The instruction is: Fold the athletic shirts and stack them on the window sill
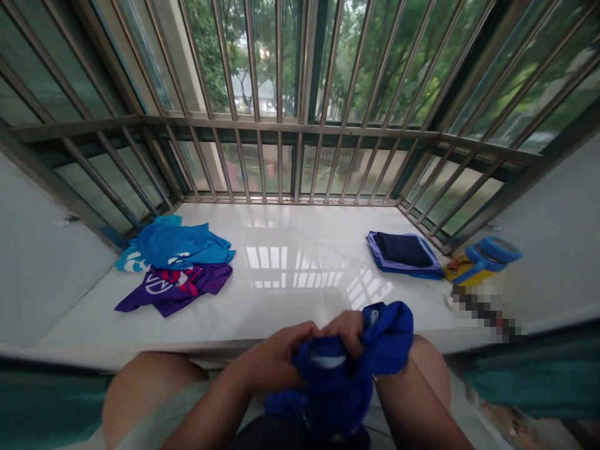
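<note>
2 hands work together at my lap: my left hand and my right hand are curled closed, fingers gripping a bunched blue garment that sits between and below them. Well beyond my fingers, on a white tile ledge, a purple printed garment and a blue garment pile lie ahead-left, and a folded navy garment lies ahead-right

From my remote station I see a glossy white tile ledge meeting a grille of brushed-steel bars across tall glass panes, leafy green trees beyond, smooth pale grey walls either side, and daylight mirrored on the tiles.
</note>
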Motion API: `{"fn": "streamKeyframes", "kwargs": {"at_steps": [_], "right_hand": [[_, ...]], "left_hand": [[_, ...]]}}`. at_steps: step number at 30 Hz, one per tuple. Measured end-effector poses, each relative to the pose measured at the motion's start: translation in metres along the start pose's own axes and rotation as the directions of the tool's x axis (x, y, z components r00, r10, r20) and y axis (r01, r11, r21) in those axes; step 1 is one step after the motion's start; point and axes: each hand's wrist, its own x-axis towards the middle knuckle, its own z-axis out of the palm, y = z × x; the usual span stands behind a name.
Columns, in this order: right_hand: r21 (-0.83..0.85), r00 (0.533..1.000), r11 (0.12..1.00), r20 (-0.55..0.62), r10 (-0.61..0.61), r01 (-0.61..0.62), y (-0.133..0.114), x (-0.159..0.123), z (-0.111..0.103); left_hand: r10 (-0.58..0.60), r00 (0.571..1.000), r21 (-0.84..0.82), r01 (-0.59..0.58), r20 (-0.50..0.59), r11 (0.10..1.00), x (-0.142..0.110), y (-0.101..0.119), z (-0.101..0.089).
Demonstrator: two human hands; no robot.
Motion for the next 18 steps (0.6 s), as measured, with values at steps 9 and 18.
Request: {"fn": "streamKeyframes", "kwargs": {"at_steps": [9,18], "right_hand": [[0.301,0.992,0.945,0.064,0.110,-0.125,0.004,-0.014,-0.016],[0.228,0.965,0.937,0.071,0.254,-0.263,0.049,-0.030,0.039]], "left_hand": [[0.334,0.504,0.417,0.058,-0.796,0.907,-0.041,0.013,-0.023],[0.608,0.238,0.640,0.453,-0.758,0.621,-0.066,0.057,-0.011]]}}
